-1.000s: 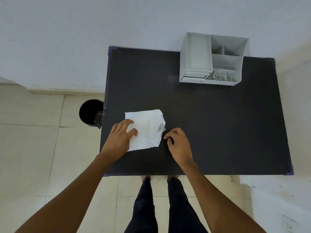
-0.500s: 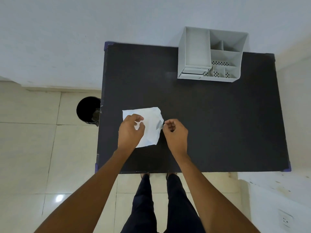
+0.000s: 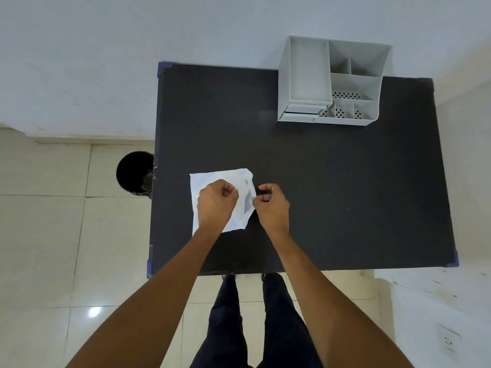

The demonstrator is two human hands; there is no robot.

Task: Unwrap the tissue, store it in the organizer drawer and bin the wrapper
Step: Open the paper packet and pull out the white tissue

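Observation:
A white wrapped tissue [image 3: 212, 177] lies on the black table [image 3: 332, 195], near its left front part. My left hand [image 3: 215, 205] rests on top of it with fingers curled, pinching the wrapper near the middle. My right hand [image 3: 272, 205] pinches the wrapper's right edge, which is lifted and creased. A grey desk organizer [image 3: 305, 75] stands at the table's far edge, its small drawers [image 3: 303, 112] at the front left, shut. A black bin [image 3: 132, 171] stands on the floor just left of the table.
The wall runs behind the table and organizer. Tiled floor lies to the left and front, where my legs [image 3: 255, 322] stand against the table's front edge. A wall socket [image 3: 448, 341] shows at the lower right.
My left hand went from lying flat on the tissue to a curled pinch on it. The right hand closed on the wrapper's right edge, which now lifts off the table.

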